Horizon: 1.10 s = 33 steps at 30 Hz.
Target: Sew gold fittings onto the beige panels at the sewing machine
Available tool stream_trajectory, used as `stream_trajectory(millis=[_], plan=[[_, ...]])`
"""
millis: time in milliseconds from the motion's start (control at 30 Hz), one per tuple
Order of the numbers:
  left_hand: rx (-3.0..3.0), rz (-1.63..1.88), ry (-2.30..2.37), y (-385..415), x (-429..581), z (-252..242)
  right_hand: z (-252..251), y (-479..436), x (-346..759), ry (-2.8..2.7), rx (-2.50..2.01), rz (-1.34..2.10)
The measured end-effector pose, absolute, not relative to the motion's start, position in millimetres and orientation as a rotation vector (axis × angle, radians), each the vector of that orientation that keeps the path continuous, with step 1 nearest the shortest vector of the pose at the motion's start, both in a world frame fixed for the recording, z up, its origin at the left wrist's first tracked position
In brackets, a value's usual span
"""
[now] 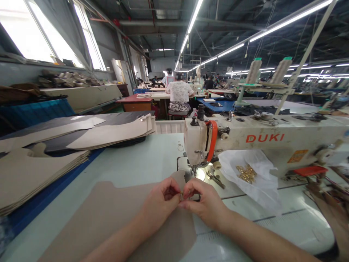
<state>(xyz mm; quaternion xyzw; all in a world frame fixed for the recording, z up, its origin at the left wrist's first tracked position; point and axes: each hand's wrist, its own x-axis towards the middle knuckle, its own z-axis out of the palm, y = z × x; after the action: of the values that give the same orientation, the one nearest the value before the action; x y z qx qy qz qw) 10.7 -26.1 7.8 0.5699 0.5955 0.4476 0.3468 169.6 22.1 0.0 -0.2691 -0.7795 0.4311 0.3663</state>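
Observation:
My left hand [161,201] and my right hand [203,202] meet fingertip to fingertip over a tan cut piece [109,218] lying on the sewing table. Both pinch a small metal part [181,196] between them, close in front of the needle area [195,171] of a white DUKI sewing machine [261,140]. A clear plastic bag [253,178] holding several small gold-coloured metal pieces [247,173] lies just right of the needle, under the machine arm.
Stacks of tan and dark cut pieces [54,153] fill the table to my left. Thread cones [253,71] stand behind the machine. A person in a white top [179,95] sits with their back to me at a far table. Tan material [332,214] lies at the right edge.

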Motion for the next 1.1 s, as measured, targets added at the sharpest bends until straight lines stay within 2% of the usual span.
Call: stream_trajectory(millis=[267,467,833,1100], plan=[[1.485,1.177,1.593,-28.7,8.6,9.2,-0.3,26.5,169.9,-1.903,-0.657,1.139],[1.467,1.202,1.518,-28.6,9.6,11.8,0.7,21.3,171.9,-1.939,-0.719,0.993],[1.374,1.159,1.401,-25.6,11.0,15.7,-4.0,21.3,171.0,-1.831,-0.739,1.103],[1.466,1.099,1.595,-27.8,11.2,13.2,-5.1,22.3,170.2,-1.827,-0.768,1.134]])
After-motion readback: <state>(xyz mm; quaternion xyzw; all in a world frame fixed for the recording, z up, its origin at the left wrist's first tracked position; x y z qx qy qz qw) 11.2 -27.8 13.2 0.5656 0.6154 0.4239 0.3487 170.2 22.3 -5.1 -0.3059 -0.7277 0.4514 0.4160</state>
